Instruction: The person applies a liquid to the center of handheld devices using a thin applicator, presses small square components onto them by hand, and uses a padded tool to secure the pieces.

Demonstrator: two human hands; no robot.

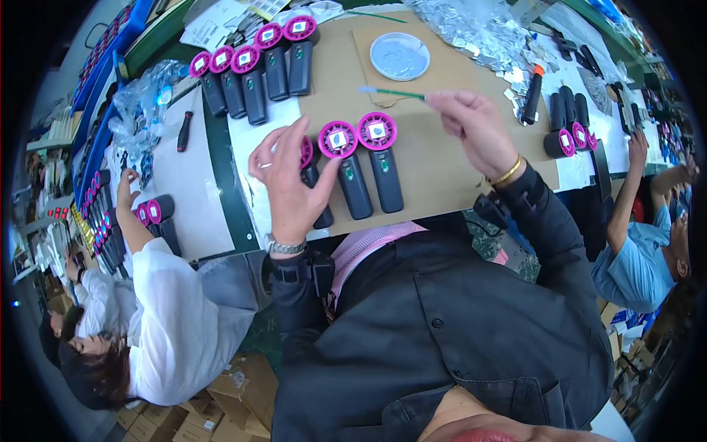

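Note:
My left hand [289, 180] is open, its thumb spread from its fingers, over the leftmost device of the near row. That device [324, 199] is partly hidden under the hand; whether the hand touches it I cannot tell. Beside it lie two more black-handled devices like handheld fans, a middle one [356, 193] and a right one [387, 184]. Their round pink heads bear white squares with a grey patch. My right hand [471, 129] pinches a thin green stick [401, 93], its pale tip pointing left. Beyond the stick sits a round shallow dish [400, 56] of pale grey paste.
Several similar devices [254, 92] lie in a row at the far left, on brown board [434, 177]. A black-and-orange tool [533, 92] and more devices [563, 140] lie right, near crumpled clear plastic [471, 29]. Co-workers sit left [177, 317] and right [637, 258].

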